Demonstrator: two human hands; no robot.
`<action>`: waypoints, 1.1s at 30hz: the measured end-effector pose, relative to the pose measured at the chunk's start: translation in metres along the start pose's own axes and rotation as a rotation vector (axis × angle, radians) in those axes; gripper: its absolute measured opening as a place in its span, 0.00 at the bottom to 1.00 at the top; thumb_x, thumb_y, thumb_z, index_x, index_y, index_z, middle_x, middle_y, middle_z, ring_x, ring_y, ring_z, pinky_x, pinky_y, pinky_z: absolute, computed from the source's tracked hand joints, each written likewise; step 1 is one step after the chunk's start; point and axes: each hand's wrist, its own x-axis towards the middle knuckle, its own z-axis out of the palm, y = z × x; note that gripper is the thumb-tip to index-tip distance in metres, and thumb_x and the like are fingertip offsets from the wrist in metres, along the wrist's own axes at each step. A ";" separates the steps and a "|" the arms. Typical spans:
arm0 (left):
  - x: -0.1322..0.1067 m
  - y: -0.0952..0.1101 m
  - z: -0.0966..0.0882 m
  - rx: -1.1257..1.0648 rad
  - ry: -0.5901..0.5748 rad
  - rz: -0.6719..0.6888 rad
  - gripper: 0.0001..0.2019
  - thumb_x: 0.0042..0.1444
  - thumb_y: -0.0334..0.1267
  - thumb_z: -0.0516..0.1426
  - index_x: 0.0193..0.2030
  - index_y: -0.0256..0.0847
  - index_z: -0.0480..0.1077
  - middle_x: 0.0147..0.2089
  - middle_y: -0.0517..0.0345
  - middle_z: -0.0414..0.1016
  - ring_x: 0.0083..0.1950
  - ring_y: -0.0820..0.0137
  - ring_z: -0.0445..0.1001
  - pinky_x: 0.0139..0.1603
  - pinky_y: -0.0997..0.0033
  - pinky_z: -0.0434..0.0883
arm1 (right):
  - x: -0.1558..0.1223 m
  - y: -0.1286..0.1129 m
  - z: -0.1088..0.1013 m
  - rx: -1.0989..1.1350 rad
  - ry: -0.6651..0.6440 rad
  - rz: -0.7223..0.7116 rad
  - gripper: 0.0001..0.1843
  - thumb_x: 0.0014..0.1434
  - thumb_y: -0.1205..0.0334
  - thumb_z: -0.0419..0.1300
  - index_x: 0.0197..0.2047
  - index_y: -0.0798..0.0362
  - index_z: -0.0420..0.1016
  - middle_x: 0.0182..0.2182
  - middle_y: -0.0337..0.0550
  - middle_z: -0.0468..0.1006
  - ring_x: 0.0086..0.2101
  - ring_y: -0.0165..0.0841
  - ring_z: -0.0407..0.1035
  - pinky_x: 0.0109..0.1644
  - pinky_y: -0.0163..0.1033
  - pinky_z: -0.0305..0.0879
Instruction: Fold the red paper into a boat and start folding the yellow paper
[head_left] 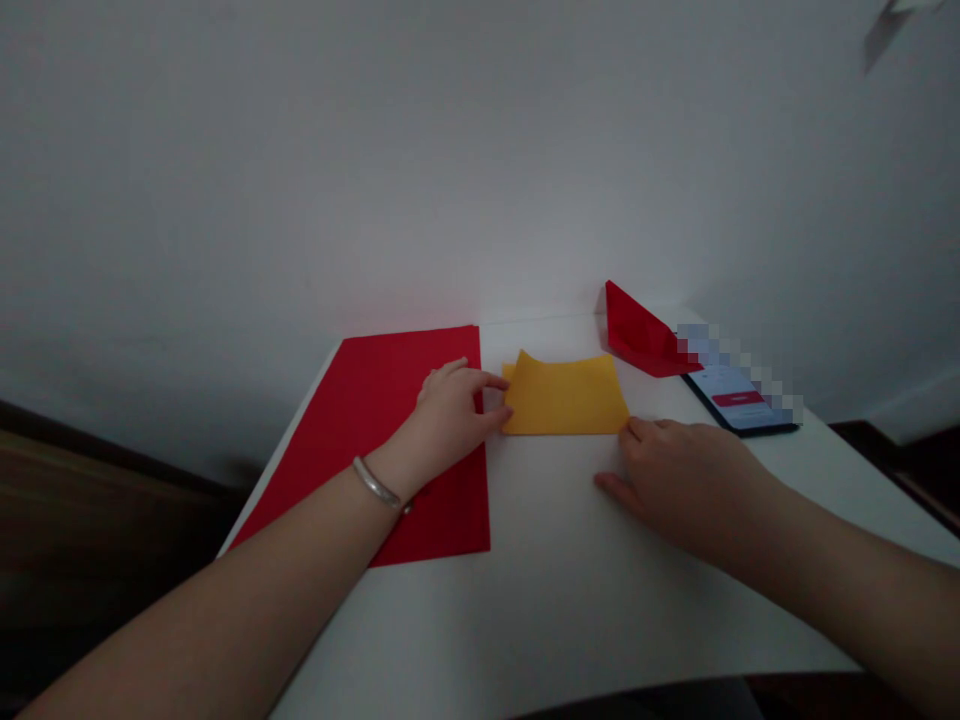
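A yellow sheet of paper (570, 400), folded over, lies on the white table, its fold towards me and its upper edge lifted and curved. My left hand (461, 405), with a silver bangle on the wrist, has its thumb and forefinger on the paper's left edge. The other left fingers are over a large red paper sheet (390, 400). My right hand (667, 465) touches the lower right corner of the yellow paper with its fingertips, its thumb stretched out apart over the table.
A folded red paper piece (645, 335) stands partly upright at the back right, overlapping a phone (739, 395) with its screen lit. Behind the white table (555, 600) rises a pale wall (450, 150). Brown wooden furniture (90, 520) is at the left.
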 end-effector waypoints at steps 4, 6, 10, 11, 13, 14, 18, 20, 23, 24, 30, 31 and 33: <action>0.000 0.004 -0.003 -0.031 -0.039 0.041 0.07 0.52 0.41 0.61 0.32 0.40 0.76 0.35 0.55 0.77 0.41 0.62 0.74 0.47 0.60 0.70 | 0.001 0.001 0.003 0.002 0.055 0.002 0.21 0.62 0.48 0.52 0.35 0.56 0.77 0.32 0.56 0.78 0.31 0.44 0.75 0.28 0.43 0.67; -0.004 0.008 -0.006 -0.012 -0.006 0.105 0.09 0.54 0.41 0.60 0.28 0.40 0.73 0.30 0.57 0.75 0.35 0.66 0.73 0.40 0.65 0.70 | 0.001 0.002 0.003 -0.004 0.097 0.019 0.20 0.63 0.49 0.51 0.36 0.56 0.76 0.32 0.55 0.79 0.30 0.43 0.75 0.27 0.44 0.67; -0.018 0.016 -0.011 0.088 0.228 0.361 0.09 0.59 0.40 0.57 0.31 0.38 0.71 0.36 0.55 0.75 0.39 0.67 0.72 0.38 0.69 0.69 | -0.002 0.009 0.002 0.018 0.391 0.115 0.21 0.61 0.52 0.53 0.51 0.58 0.71 0.44 0.58 0.78 0.33 0.44 0.75 0.27 0.44 0.67; -0.021 0.017 -0.012 0.151 0.281 0.453 0.08 0.60 0.39 0.56 0.32 0.38 0.72 0.38 0.55 0.75 0.39 0.68 0.72 0.37 0.69 0.68 | -0.003 0.012 0.001 0.042 0.518 0.122 0.24 0.60 0.53 0.55 0.55 0.59 0.68 0.48 0.60 0.76 0.36 0.46 0.75 0.30 0.46 0.69; -0.028 0.019 -0.014 0.284 0.332 0.635 0.08 0.62 0.38 0.54 0.34 0.40 0.72 0.39 0.56 0.75 0.37 0.69 0.72 0.33 0.71 0.67 | -0.003 0.017 0.000 0.091 0.766 0.082 0.29 0.58 0.55 0.59 0.59 0.60 0.63 0.53 0.62 0.72 0.44 0.50 0.72 0.38 0.49 0.71; -0.030 0.020 -0.014 0.339 0.337 0.702 0.08 0.62 0.37 0.54 0.35 0.40 0.72 0.39 0.57 0.76 0.35 0.70 0.72 0.31 0.71 0.66 | -0.002 0.019 -0.001 0.106 0.859 0.025 0.29 0.57 0.56 0.60 0.59 0.60 0.64 0.53 0.61 0.73 0.47 0.50 0.71 0.42 0.51 0.70; -0.033 0.024 -0.017 0.408 0.287 0.868 0.08 0.63 0.34 0.52 0.36 0.41 0.72 0.38 0.58 0.76 0.33 0.71 0.70 0.31 0.71 0.66 | 0.000 0.021 0.000 0.115 0.938 -0.347 0.16 0.58 0.64 0.61 0.51 0.52 0.73 0.47 0.50 0.78 0.51 0.46 0.69 0.52 0.53 0.68; -0.031 0.025 -0.018 0.367 0.204 0.956 0.10 0.64 0.38 0.52 0.35 0.40 0.73 0.39 0.57 0.76 0.34 0.70 0.71 0.35 0.69 0.68 | 0.002 0.018 0.003 0.140 0.884 -0.506 0.11 0.60 0.66 0.59 0.46 0.52 0.76 0.46 0.46 0.80 0.50 0.43 0.70 0.51 0.51 0.69; -0.028 0.024 -0.022 0.250 0.119 0.926 0.12 0.62 0.42 0.52 0.37 0.39 0.73 0.42 0.53 0.76 0.40 0.66 0.72 0.43 0.64 0.70 | 0.004 0.012 0.009 0.190 0.834 -0.627 0.10 0.64 0.68 0.54 0.44 0.57 0.76 0.42 0.46 0.82 0.44 0.37 0.74 0.46 0.43 0.73; -0.027 0.023 -0.023 0.208 0.104 0.871 0.12 0.62 0.43 0.51 0.40 0.39 0.73 0.45 0.52 0.76 0.43 0.64 0.72 0.46 0.62 0.69 | 0.004 0.010 0.010 0.197 0.821 -0.637 0.11 0.64 0.68 0.53 0.45 0.58 0.76 0.42 0.47 0.82 0.43 0.36 0.75 0.45 0.42 0.73; -0.021 0.017 -0.022 0.125 0.033 0.547 0.20 0.65 0.47 0.45 0.52 0.40 0.72 0.55 0.49 0.73 0.54 0.60 0.70 0.56 0.57 0.65 | 0.001 0.007 0.007 0.183 0.649 -0.584 0.15 0.64 0.70 0.51 0.46 0.58 0.77 0.44 0.52 0.81 0.42 0.39 0.76 0.43 0.45 0.73; -0.019 0.016 -0.019 0.161 0.073 0.443 0.21 0.65 0.46 0.45 0.55 0.38 0.70 0.56 0.48 0.72 0.55 0.59 0.69 0.57 0.56 0.64 | 0.000 0.006 0.006 0.186 0.624 -0.596 0.15 0.63 0.71 0.51 0.46 0.59 0.78 0.44 0.52 0.81 0.42 0.39 0.76 0.42 0.44 0.73; -0.017 0.015 -0.013 0.258 0.124 0.272 0.22 0.64 0.45 0.49 0.60 0.35 0.66 0.58 0.45 0.72 0.57 0.56 0.68 0.60 0.52 0.62 | -0.002 0.005 0.005 0.199 0.556 -0.597 0.14 0.63 0.70 0.52 0.45 0.56 0.78 0.43 0.51 0.81 0.41 0.38 0.76 0.40 0.42 0.73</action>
